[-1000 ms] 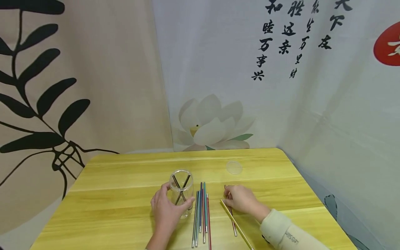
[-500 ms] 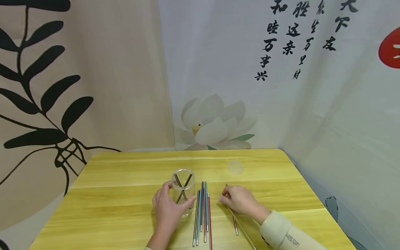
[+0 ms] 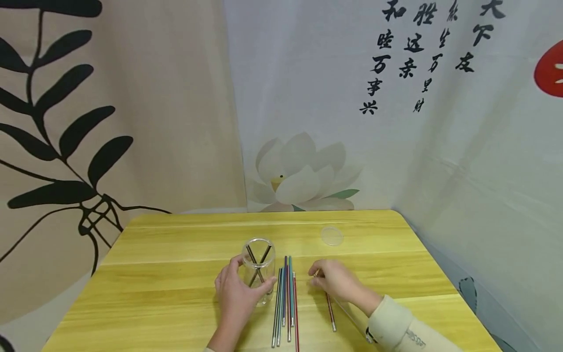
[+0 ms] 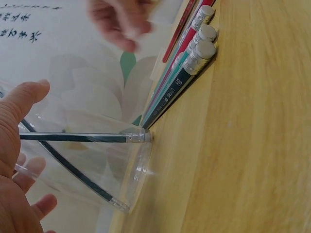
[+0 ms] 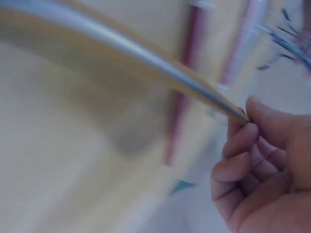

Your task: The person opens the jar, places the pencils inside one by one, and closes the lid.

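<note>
My left hand (image 3: 237,293) holds a clear jar (image 3: 270,261) around its side, thumb to the right and fingers to the left. Inside it two dark green pencils (image 4: 87,138) lean crosswise, eraser ends at the bottom. Between thumb and fingertips, my right hand (image 3: 337,281) pinches a gold pencil (image 5: 160,64) near one end; it is blurred in the right wrist view and slopes back under the wrist in the head view. Partly hidden below that hand lies a dark red pencil (image 3: 331,313) on the table.
Right of the jar, several pencils (image 3: 289,298) in green, blue and red lie side by side, erasers towards me. A clear round lid (image 3: 332,235) lies farther back on the wooden table (image 3: 176,274). Printed curtains (image 3: 308,98) hang behind it.
My right hand has taken hold of the gold pencil and lifted it slightly off the table. The left hand stays on the jar; the head view has shifted a little.
</note>
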The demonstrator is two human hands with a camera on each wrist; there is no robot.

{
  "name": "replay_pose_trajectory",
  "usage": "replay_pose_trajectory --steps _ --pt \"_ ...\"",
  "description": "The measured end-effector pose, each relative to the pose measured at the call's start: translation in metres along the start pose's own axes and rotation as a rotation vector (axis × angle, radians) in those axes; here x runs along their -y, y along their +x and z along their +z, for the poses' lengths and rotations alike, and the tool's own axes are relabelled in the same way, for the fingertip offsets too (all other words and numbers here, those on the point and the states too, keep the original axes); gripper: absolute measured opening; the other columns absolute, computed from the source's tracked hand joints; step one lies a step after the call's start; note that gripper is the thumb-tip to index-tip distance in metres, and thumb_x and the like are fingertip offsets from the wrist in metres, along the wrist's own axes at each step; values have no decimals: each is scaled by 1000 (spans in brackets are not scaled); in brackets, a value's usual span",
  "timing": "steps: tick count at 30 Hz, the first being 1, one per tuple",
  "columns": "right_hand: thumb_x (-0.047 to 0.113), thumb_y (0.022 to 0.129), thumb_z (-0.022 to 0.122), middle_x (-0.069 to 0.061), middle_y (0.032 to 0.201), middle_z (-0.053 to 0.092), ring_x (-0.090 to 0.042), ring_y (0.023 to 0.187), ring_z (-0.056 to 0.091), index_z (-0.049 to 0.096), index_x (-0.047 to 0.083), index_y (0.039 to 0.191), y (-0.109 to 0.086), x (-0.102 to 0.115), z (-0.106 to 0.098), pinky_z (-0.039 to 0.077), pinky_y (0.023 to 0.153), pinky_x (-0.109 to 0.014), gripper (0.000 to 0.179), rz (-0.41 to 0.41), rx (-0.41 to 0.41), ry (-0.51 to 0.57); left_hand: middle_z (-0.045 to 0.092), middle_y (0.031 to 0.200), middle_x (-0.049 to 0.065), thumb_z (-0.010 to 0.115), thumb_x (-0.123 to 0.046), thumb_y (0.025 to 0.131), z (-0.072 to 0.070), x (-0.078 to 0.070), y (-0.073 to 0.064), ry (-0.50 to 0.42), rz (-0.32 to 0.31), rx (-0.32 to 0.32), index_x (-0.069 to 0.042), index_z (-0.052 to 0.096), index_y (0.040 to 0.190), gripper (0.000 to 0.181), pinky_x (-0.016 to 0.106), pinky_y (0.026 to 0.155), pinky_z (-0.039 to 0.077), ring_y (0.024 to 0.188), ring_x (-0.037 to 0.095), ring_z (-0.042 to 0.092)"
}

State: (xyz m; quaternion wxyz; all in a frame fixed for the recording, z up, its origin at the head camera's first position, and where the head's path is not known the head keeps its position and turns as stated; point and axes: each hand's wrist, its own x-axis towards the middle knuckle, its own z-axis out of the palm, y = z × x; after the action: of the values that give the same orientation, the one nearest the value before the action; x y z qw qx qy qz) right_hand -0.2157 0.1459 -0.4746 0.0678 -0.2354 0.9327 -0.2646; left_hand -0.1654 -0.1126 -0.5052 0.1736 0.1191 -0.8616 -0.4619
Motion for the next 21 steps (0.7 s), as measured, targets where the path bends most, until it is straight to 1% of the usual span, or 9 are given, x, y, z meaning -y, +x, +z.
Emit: replay_pose_trajectory --steps 3,5,8,10,12,14,16,19,21 --pt "17 95 80 0 91 78 -9 77 70 78 8 111 -2 20 -24 57 66 -24 18 -60 -121 -35 65 141 16 100 -49 66 0 0 -1 3 2 1 -13 58 142 94 70 116 38 138 41 49" --pt "18 89 85 2 88 79 -8 73 70 79 11 107 -3 36 -44 55 62 -21 20 -161 -291 -86 65 141 16 100 -50 66 -1 -1 -1 3 5 0 -13 58 141 94 71 115 38 137 41 49" --pt "18 79 92 2 84 79 -8 68 67 81 12 100 -8 60 -75 50 58 -19 24 -348 -605 -129 65 140 17 101 -49 66 -2 -2 0 -3 15 -5 -12 58 141 94 71 115 38 137 41 49" --pt "23 76 93 1 81 78 -9 67 63 81 11 95 -13 75 -93 45 57 -18 25 -475 -784 -94 66 140 16 101 -48 66 -3 -3 1 -8 16 -10 -12 58 141 93 70 115 37 137 41 48" --pt "31 79 91 1 78 76 -8 67 59 81 9 91 -18 87 -106 41 58 -17 27 -570 -898 -1 65 141 16 101 -47 66 -3 -2 1 -11 9 -7 -12 58 141 93 69 117 37 138 41 48" --pt "37 82 89 2 80 77 -7 70 59 79 6 88 -23 96 -113 41 61 -17 33 -637 -964 136 65 142 15 101 -48 66 -3 -2 1 -10 0 0 -14 58 141 94 69 117 37 139 40 47" --pt "35 83 89 5 83 79 -5 72 60 77 0 86 -28 104 -117 43 64 -17 37 -680 -990 297 65 142 14 101 -50 65 -2 -2 1 -8 -5 6 -15 57 142 95 69 117 37 139 40 47" --pt "19 81 92 4 90 83 -6 77 69 72 -9 87 -33 110 -116 46 69 -17 35 -726 -958 549 65 141 15 101 -52 64 -2 -1 0 -9 3 5 -15 58 141 95 70 117 36 139 41 48" --pt "10 80 92 3 91 83 -7 78 71 68 -12 88 -35 111 -115 46 70 -18 34 -738 -908 667 65 141 15 100 -53 64 -2 -1 0 -10 8 4 -15 58 141 96 69 117 36 139 41 48"
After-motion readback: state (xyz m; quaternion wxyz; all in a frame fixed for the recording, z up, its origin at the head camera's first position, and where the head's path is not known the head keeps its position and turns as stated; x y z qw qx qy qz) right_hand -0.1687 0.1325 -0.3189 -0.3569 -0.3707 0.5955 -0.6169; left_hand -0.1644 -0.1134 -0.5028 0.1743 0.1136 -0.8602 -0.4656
